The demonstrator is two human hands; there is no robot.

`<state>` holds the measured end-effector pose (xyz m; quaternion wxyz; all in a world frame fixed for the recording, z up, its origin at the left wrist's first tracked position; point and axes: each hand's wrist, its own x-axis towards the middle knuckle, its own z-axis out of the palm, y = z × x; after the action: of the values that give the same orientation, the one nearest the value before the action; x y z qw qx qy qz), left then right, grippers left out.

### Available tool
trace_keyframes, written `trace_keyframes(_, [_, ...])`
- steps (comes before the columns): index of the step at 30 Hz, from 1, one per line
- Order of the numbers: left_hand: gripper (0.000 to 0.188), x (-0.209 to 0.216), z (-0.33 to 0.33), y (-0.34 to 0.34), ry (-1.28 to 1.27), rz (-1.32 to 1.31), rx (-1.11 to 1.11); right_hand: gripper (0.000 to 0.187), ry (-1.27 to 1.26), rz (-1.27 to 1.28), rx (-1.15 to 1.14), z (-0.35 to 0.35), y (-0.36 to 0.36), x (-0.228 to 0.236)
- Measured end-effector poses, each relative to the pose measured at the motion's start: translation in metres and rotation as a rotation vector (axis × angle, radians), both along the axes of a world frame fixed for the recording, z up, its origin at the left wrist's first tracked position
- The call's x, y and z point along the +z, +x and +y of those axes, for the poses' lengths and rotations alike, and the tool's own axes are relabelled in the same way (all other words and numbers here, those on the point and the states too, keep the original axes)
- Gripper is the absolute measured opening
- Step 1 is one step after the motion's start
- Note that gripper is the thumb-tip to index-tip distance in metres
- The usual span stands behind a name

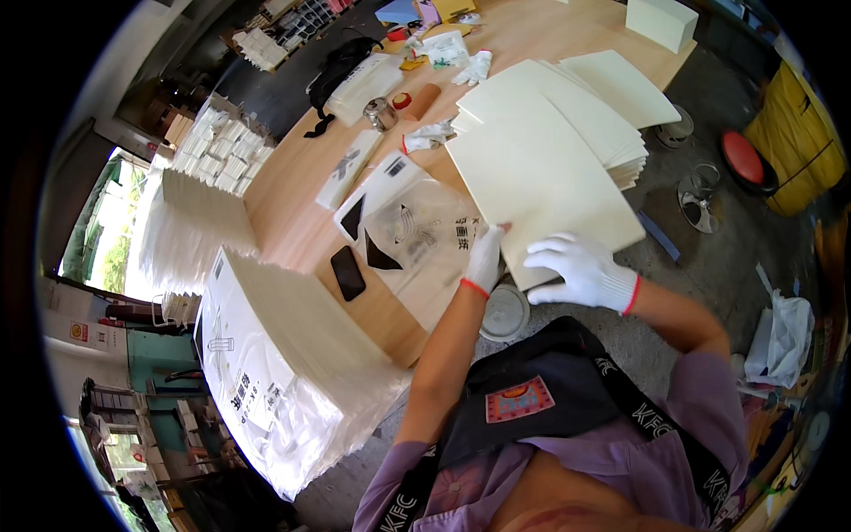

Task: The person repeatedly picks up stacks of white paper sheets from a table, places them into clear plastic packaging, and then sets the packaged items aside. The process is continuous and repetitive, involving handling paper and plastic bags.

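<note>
A stack of cream-white paper sheets (558, 182) lies at the table's near right edge, its near corner toward my body. My left hand (481, 259), in a white glove with a red cuff, is closed on the left edge of this stack, a bare fingertip showing over the top sheet. My right hand (581, 273), gloved the same way, rests at the near edge with its fingers curved and spread apart over the paper. Left of the stack lies a clear plastic bag (412, 222) with black print, flat on the wood.
More fanned sheets (612, 133) lie behind. A black phone (347, 273), a metal cup (379, 113), a white glove (428, 136) and a tape roll (402, 101) are on the table (284, 182). A tall plastic-wrapped paper stack (292, 346) stands left. A round stool (505, 313) sits below the table edge.
</note>
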<state>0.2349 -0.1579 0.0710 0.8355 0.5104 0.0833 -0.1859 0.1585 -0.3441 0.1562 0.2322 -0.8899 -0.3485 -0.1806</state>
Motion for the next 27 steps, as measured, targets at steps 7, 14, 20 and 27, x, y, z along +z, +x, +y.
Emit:
trace_keyframes(7, [0.038, 0.029, 0.068, -0.017, 0.552, -0.128, -0.277, 0.037, 1.497, 1.389, 0.122, -0.058, 0.034, -0.093])
trace_keyframes(14, [0.062, 0.037, -0.011, -0.084, 1.244, -0.794, -0.255, 0.04, 0.89, 0.687, -0.387, 0.03, 0.011, -0.076])
trace_keyframes(20, [0.064, 0.076, 0.099, -0.036, 0.16, -0.276, 0.05, 0.031, 0.241, 0.36, -0.272, -0.005, -0.006, -0.006])
trace_keyframes(27, [0.069, 0.102, 0.122, -0.064, 0.314, -0.565, -0.024, 0.021, -0.357, 0.091, 0.033, 0.013, 0.001, 0.011])
